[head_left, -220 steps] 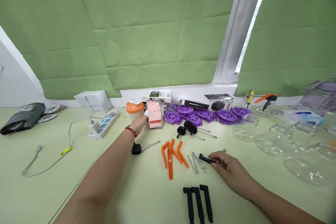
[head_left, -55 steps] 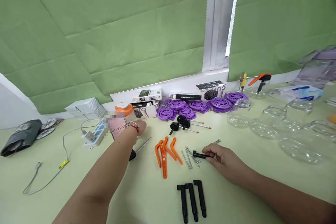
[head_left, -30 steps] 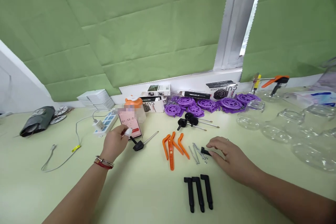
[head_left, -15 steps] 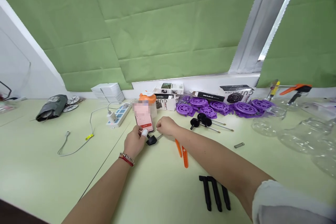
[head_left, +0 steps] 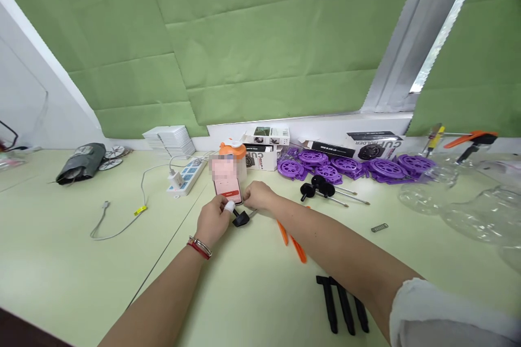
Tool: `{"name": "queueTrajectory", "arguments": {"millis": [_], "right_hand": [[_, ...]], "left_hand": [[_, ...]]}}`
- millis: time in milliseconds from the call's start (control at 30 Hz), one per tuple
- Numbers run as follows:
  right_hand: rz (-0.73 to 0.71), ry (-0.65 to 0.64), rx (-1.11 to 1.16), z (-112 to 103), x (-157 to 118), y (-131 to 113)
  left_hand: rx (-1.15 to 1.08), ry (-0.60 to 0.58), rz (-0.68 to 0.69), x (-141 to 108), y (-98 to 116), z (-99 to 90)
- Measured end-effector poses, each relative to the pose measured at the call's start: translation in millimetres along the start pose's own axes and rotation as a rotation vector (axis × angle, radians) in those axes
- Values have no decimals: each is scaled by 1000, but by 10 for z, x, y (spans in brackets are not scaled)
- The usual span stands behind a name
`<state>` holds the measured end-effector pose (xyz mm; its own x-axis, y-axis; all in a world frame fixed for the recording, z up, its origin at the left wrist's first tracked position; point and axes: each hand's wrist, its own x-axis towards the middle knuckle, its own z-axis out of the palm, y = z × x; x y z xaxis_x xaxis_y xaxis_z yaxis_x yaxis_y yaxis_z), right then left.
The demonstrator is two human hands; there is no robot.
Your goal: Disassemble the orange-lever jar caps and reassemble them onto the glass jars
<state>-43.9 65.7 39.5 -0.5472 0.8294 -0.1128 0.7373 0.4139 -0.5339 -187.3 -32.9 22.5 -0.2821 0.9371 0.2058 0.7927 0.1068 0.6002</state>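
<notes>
My left hand [head_left: 215, 219] is closed at the lower left corner of a phone [head_left: 229, 191], thumb and fingers together; a white wrap covers one fingertip. The phone leans upright against a clear jar with an orange lid [head_left: 232, 147], its screen lit pink with a red bar. Just right of the phone, my right hand [head_left: 258, 195] has its fingers curled in; anything inside them is hidden. Below, between the hands, lies a small black part [head_left: 241, 219] with a thin rod or strip reaching toward my right hand.
Orange strips [head_left: 299, 249] and black T-shaped pieces [head_left: 345, 306] lie near my right forearm. Behind are purple wheels [head_left: 321, 165], black-headed rods [head_left: 325, 191] and boxes [head_left: 260, 158]. A power strip [head_left: 189, 176] with a white cable [head_left: 122, 227] is at left; a spring [head_left: 380, 227] and clear plastic pieces are at right.
The view has shifted slightly, moving most things a little to the right in the picture. Both hands keep nearly the same places beside the phone.
</notes>
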Motion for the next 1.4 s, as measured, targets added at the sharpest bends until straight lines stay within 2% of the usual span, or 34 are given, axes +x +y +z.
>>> {"name": "queueTrajectory", "arguments": {"millis": [367, 600, 733, 867, 967, 1033, 1133, 1233, 1333, 1400], "right_hand": [[18, 69, 35, 108, 59, 36], [7, 42, -43, 78, 42, 7], [16, 15, -172, -42, 2, -30], [-34, 51, -130, -370, -116, 27], [-143, 135, 12, -738, -364, 208], [-175, 216, 108, -971, -638, 410], [-94, 261, 299, -1178, -1164, 807], [34, 272, 484, -1160, -1684, 1234], [168, 257, 671, -985, -2067, 1561], [231, 251, 717, -845, -2227, 1687]], "left_hand": [[-24, -22, -1, 8, -23, -15], [-22, -32, -12, 7, 2, -30], [-25, -48, -8, 12, -8, -24], [2, -80, 1, 25, -41, -19], [74, -119, 7, 41, -49, -37], [146, -139, 3, 56, -37, -54], [246, -149, 20, 83, -5, -70], [325, -174, 26, 117, 9, -75], [381, -205, 39, 141, 32, -104], [454, -182, 22, 127, 105, -151]]}}
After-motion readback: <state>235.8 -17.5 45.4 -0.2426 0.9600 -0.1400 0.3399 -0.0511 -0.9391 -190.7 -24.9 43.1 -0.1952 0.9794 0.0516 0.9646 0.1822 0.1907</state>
